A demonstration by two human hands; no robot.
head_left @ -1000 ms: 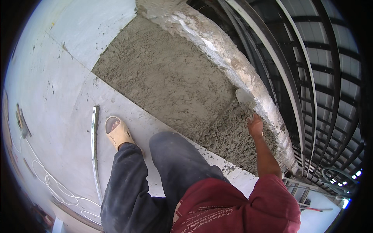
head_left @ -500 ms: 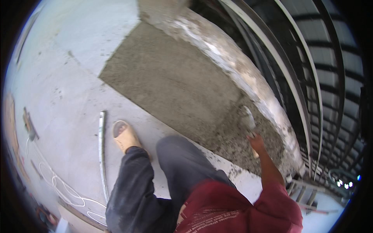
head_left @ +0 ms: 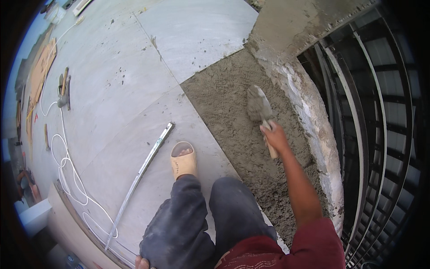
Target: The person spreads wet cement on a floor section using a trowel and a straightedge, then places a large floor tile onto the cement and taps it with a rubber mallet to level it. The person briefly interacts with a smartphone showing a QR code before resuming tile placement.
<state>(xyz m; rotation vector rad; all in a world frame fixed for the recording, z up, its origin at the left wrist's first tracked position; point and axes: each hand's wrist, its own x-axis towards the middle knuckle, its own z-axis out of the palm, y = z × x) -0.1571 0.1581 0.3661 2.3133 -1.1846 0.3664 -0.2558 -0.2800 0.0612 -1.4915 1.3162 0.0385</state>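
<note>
My right hand (head_left: 276,136) is closed around the wooden handle of a trowel (head_left: 259,103). The trowel's metal blade is smeared with grey mortar and lies over the wet mortar bed (head_left: 219,101), pointing away from me. This bed fills a strip between the grey floor tiles (head_left: 112,89) and a rough concrete edge on the right. At the bottom edge, a few fingers of my left hand (head_left: 142,262) show beside my trouser leg, apparently resting there with nothing visible in them. The rest of that hand is cut off.
A long metal straightedge (head_left: 143,172) lies on the tiles left of my sandalled foot. Farther left are a white cable (head_left: 67,157), a tool with a wooden handle (head_left: 64,89) and cardboard (head_left: 42,69). Beyond the concrete edge (head_left: 309,116), dark metal framing drops away.
My right hand has carried the trowel from the lumpy near end of the mortar toward its far part. The view has turned, and fingers of my left hand now show at the bottom.
</note>
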